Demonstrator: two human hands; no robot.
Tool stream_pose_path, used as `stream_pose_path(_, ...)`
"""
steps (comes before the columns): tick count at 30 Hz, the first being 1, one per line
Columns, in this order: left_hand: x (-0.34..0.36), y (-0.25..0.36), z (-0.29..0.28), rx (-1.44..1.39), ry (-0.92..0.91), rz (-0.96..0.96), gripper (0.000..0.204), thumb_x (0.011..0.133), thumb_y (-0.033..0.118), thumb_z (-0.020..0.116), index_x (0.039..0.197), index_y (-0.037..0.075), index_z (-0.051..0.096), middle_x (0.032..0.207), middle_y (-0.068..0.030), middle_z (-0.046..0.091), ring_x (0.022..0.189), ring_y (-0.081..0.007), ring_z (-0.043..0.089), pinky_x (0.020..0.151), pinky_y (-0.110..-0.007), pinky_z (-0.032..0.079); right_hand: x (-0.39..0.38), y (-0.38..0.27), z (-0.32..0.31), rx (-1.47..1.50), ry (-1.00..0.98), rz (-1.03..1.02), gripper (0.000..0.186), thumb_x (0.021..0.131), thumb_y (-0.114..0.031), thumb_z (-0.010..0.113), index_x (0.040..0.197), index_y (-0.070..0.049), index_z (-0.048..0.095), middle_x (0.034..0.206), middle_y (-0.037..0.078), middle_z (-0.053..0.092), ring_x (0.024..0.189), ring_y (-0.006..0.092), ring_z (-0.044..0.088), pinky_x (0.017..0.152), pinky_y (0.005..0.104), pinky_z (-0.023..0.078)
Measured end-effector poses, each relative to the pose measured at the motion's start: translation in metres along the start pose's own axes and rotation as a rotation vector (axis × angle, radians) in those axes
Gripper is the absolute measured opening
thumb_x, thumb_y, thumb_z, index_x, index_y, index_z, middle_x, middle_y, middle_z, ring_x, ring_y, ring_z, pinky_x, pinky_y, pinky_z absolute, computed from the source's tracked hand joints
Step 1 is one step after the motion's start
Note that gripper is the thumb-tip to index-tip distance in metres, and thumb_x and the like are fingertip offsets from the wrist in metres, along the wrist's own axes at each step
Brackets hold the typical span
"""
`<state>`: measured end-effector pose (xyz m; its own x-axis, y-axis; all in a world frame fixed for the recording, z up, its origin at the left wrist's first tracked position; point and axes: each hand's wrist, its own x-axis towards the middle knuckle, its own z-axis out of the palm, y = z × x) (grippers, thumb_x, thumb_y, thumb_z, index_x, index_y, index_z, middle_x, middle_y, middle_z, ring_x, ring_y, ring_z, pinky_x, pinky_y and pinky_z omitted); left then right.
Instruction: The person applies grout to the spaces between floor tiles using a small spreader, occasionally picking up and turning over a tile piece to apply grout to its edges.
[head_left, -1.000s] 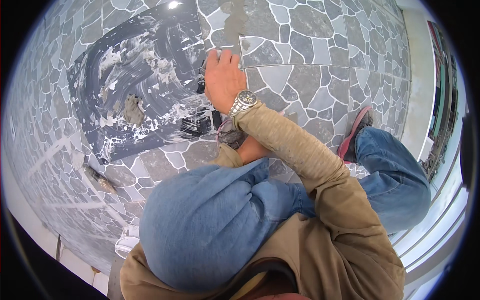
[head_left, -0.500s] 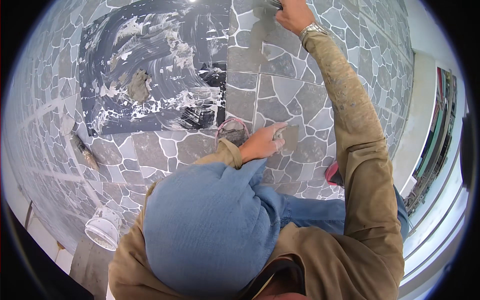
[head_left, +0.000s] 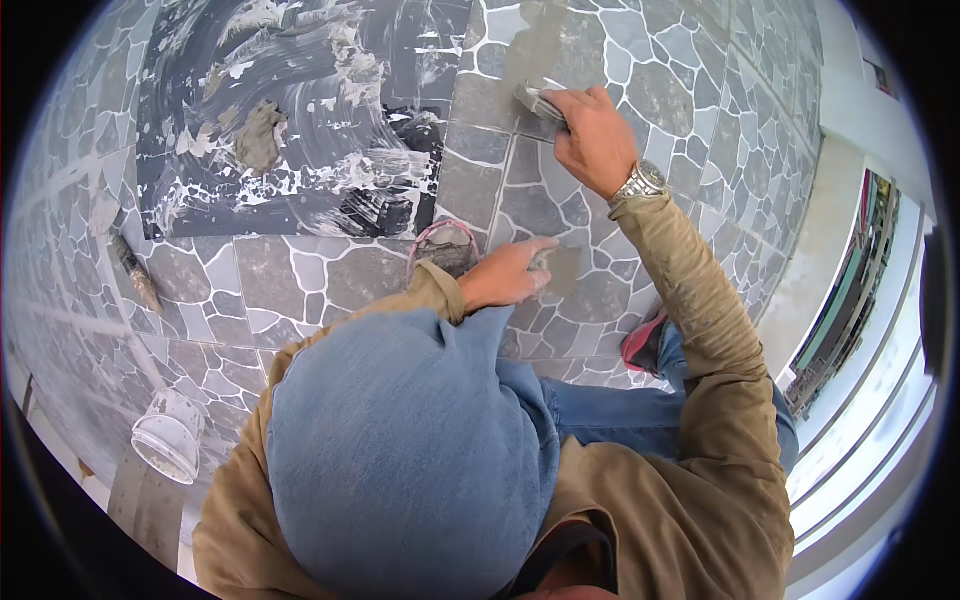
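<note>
In the head view, the right hand (head_left: pixel 592 135) reaches far forward and its fingers close around a small grey, flat grout tool (head_left: pixel 541 104), pressed on the grey stone-pattern tiled floor (head_left: pixel 700 120) with white joints. A silver metal wristwatch (head_left: pixel 640 183) sits on that wrist, above a dusty tan fabric sleeve (head_left: pixel 700 330). The left hand (head_left: pixel 507 272) lies nearer to the body, fingers stretched and narrow, holding nothing, its tips touching a tile smeared with grey paste. Just beside it stands a small round pink-rimmed bowl of grey mortar (head_left: pixel 446 246). To the left, a dark bare patch of floor (head_left: pixel 290 110) shows rough white and grey swirls of adhesive. A mortar-crusted trowel (head_left: pixel 133 268) lies at the far left, and a white plastic bucket (head_left: pixel 168 435) stands lower. A blue cloth head covering (head_left: pixel 400 450) fills the bottom.
</note>
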<state>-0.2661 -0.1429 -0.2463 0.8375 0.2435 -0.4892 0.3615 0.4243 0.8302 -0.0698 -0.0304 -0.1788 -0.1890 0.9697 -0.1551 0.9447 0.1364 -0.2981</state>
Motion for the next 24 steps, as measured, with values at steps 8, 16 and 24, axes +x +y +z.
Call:
stream_pose_path(8, 0.002, 0.002, -0.002, -0.095, -0.011, -0.025, 0.058, 0.093, 0.013, 0.061, 0.148, 0.003, 0.045, 0.086, -0.0100, 0.069, 0.063, -0.0145, 0.062, 0.058, -0.031, 0.051, -0.012, -0.037, 0.054, -0.121, 0.146, 0.050, 0.052, 0.076, -0.004, 0.063, 0.127, -0.001, 0.057, 0.109, 0.015, 0.061, 0.101, 0.0353, 0.057, 0.078, 0.0414, 0.058)
stream_pose_path(16, 0.003, -0.007, 0.003, -0.026, 0.018, 0.049, 0.058, 0.092, 0.014, 0.062, 0.146, 0.000, 0.045, 0.087, -0.0139, 0.070, 0.066, -0.0180, 0.065, 0.059, -0.033, 0.052, -0.006, -0.015, 0.032, -0.082, 0.143, 0.141, 0.063, 0.070, 0.001, 0.062, 0.133, -0.002, 0.056, 0.126, 0.014, 0.058, 0.106, 0.0368, 0.055, 0.090, 0.0399, 0.053)
stream_pose_path(24, -0.001, 0.012, -0.005, 0.122, 0.011, -0.025, 0.047, 0.092, 0.018, 0.063, 0.133, -0.005, 0.054, 0.090, -0.0202, 0.070, 0.072, -0.0245, 0.069, 0.069, -0.038, 0.054, -0.040, -0.054, 0.038, -0.054, 0.099, 0.011, 0.058, 0.073, 0.000, 0.064, 0.130, 0.004, 0.055, 0.123, 0.018, 0.058, 0.104, 0.0347, 0.056, 0.085, 0.0388, 0.054)
